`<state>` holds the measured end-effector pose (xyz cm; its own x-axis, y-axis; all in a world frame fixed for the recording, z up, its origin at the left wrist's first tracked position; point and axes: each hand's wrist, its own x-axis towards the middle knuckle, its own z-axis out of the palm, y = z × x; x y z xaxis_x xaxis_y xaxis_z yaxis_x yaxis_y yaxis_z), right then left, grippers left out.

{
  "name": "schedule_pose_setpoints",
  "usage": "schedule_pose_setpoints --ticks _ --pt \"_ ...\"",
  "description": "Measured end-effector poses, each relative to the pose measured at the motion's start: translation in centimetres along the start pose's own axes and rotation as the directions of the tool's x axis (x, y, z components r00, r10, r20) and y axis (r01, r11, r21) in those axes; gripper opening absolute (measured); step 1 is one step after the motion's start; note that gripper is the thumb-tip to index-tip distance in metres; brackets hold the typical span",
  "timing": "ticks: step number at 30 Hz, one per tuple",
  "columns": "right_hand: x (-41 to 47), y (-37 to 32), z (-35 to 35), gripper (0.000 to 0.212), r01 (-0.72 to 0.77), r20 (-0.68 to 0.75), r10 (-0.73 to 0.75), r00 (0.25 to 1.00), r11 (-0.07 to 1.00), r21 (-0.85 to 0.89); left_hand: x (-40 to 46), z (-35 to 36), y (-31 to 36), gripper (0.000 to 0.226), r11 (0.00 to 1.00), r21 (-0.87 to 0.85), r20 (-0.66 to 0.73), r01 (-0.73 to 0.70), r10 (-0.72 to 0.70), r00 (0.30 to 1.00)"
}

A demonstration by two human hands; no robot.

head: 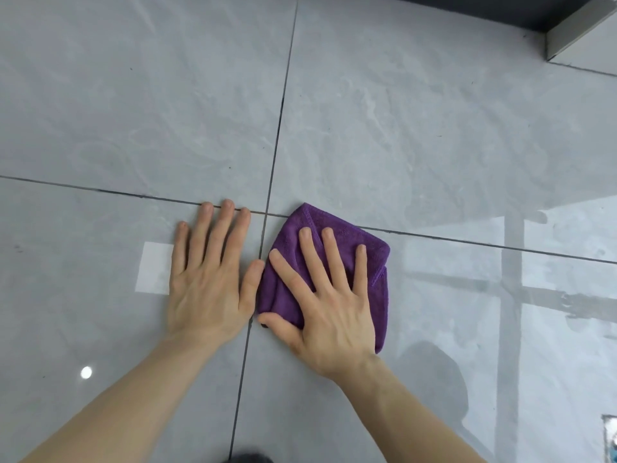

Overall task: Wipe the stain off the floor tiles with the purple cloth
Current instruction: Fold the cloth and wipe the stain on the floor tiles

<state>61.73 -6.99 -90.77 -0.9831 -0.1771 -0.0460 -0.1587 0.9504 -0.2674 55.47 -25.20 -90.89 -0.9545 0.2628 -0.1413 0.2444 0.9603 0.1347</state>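
Note:
A folded purple cloth (337,232) lies flat on the grey floor tiles (400,128), just right of where two dark grout lines cross. My right hand (327,302) presses down on top of it, palm flat and fingers spread. My left hand (210,282) rests flat on the bare tile to the left of the cloth, fingers spread, its thumb almost touching the cloth's left edge. A small dark spot (264,326) shows at the cloth's lower left corner, by my right thumb. The tile under the cloth is hidden.
The glossy tiles reflect a window frame (510,295) at the right and lights at the left. A dark skirting with a pale furniture corner (567,31) stands at the top right. A small object (609,439) peeks in at the bottom right edge.

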Motion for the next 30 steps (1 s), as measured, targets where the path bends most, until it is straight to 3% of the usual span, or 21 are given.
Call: schedule_pose_setpoints --ticks 5,14,23,27,30 --pt "2.0 1.0 0.2 0.073 0.041 -0.037 -0.04 0.998 0.999 0.0 -0.1 -0.2 -0.1 0.069 1.0 -0.006 0.007 0.004 -0.004 1.0" --pt "11.1 5.1 -1.0 0.066 -0.125 -0.087 0.118 0.989 0.989 -0.077 0.0 -0.1 -0.4 0.069 1.0 -0.01 0.015 -0.001 0.001 1.0" --pt "4.4 6.3 -1.5 0.066 -0.528 -0.112 0.522 0.846 0.848 -0.04 -0.1 0.3 -0.4 0.071 1.0 -0.004 0.003 0.0 0.0 1.0" --pt "1.0 3.9 -0.7 0.068 -0.567 -0.08 0.563 0.823 0.823 -0.042 -0.1 0.5 -0.2 0.072 1.0 -0.003 -0.005 0.0 0.0 1.0" --pt "-1.8 1.0 0.0 0.068 -0.501 -0.03 0.5 0.866 0.865 -0.028 -0.1 0.6 -0.1 0.073 1.0 0.002 -0.013 -0.002 0.002 1.0"
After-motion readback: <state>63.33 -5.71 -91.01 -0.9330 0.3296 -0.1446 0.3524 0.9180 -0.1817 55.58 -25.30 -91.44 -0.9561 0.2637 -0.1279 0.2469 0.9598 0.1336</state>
